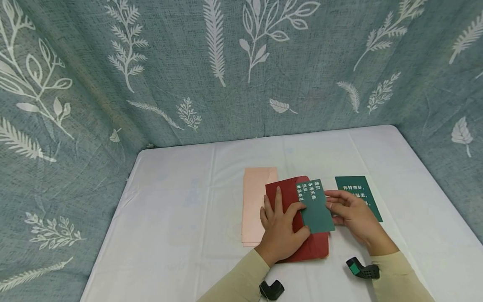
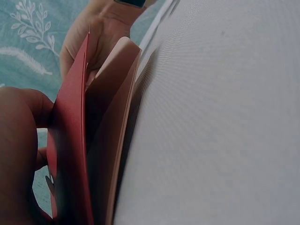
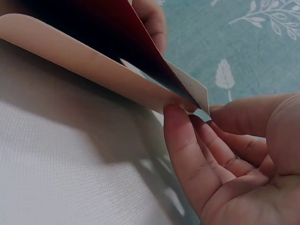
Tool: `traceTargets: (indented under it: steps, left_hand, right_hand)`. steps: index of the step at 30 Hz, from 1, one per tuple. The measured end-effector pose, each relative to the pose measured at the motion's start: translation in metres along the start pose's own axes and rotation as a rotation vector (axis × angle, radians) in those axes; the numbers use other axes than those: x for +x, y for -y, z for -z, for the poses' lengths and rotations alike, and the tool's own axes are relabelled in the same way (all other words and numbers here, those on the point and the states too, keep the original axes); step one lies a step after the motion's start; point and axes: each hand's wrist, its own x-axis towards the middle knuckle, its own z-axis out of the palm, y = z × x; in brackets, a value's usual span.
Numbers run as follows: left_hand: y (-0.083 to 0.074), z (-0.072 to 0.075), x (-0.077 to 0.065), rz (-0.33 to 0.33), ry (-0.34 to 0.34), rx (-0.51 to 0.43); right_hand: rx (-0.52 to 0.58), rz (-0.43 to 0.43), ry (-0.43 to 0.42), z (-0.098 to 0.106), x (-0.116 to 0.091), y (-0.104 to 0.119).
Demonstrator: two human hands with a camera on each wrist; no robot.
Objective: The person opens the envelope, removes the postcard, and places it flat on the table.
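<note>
A dark green card [image 1: 318,214] with white lettering lies tilted over a red envelope [image 1: 316,248]. My left hand [image 1: 281,230] rests across the envelope, its index finger and thumb touching the card's left side and the other fingers spread on the red paper. At the card's right edge, my right hand [image 1: 352,216] pinches it with thumb and fingertips. From the right wrist view, the card's pale back [image 3: 190,84] sticks out near the thumb, and a pinkish flap [image 3: 89,58] runs under the red sheet to the index fingertip. The envelope's inside is dark.
Pink envelopes [image 1: 253,205] are stacked to the left, partly under the red one. A second green card [image 1: 354,184] with white lettering lies behind my right hand. White cloth [image 1: 170,226] covers the table, and a leaf-patterned curtain [image 1: 234,105] surrounds it.
</note>
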Motion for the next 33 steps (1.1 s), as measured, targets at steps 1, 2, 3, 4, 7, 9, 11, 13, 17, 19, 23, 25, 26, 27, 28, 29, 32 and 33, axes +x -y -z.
traceTargets:
  steps: [1,2,3,4,7,9,11,13,17,19,23,25,26,27,28,29,32,33]
  left_hand:
    - [0.000,0.000,0.000,0.000,0.000,0.000]
    - [0.000,0.000,0.000,0.001,0.000,0.001]
    - [0.001,0.000,0.000,0.001,0.001,0.002]
    - [0.001,0.000,0.000,0.002,0.002,0.002]
    - [0.001,0.000,0.000,0.004,0.003,0.007]
    - [0.001,0.000,0.001,0.004,0.003,0.009]
    - [0.001,0.000,0.001,0.004,0.002,0.010]
    - [0.001,0.000,0.001,0.004,0.002,0.010]
    - [0.001,-0.001,0.001,0.004,0.001,0.008]
    - [0.001,-0.001,0.001,0.003,0.001,0.006]
    - [0.002,-0.001,0.000,0.002,0.003,0.002]
    - [0.002,-0.001,0.000,0.002,0.004,0.000]
    - [0.002,-0.001,0.000,0.002,0.004,-0.002]
    - [0.002,-0.001,0.000,0.001,0.003,-0.004]
    - [0.002,-0.001,0.000,0.000,0.003,-0.005]
    - [0.002,-0.001,0.000,-0.001,0.003,-0.006]
    - [0.002,-0.001,0.000,-0.002,0.002,-0.007]
    - [0.002,0.000,0.000,-0.003,0.001,-0.006]
  right_hand:
    - [0.001,0.001,0.000,0.000,0.000,0.000]
    - [0.003,0.002,-0.001,0.000,0.000,0.000]
    - [0.003,0.006,0.000,0.001,0.000,0.000]
    - [0.005,0.007,-0.001,0.001,0.000,0.000]
    - [0.015,0.007,-0.003,0.002,0.001,0.000]
    - [0.019,0.003,-0.008,0.003,0.001,0.000]
    - [0.022,-0.006,-0.014,0.005,0.002,0.000]
    - [0.020,-0.011,-0.020,0.006,0.001,0.000]
    - [0.009,-0.013,-0.032,0.008,0.001,0.001]
    - [0.006,-0.014,-0.036,0.009,0.001,0.001]
    - [0.014,-0.016,-0.043,0.010,0.001,0.003]
    - [0.023,-0.017,-0.050,0.011,0.001,0.003]
    - [0.024,-0.016,-0.054,0.012,0.001,0.004]
    - [0.022,-0.018,-0.061,0.013,0.001,0.004]
    - [0.019,-0.018,-0.067,0.013,0.001,0.004]
    - [0.019,-0.017,-0.069,0.014,0.001,0.004]
    - [0.018,-0.010,-0.079,0.016,0.002,0.002]
    - [0.022,-0.010,-0.082,0.017,0.003,0.001]
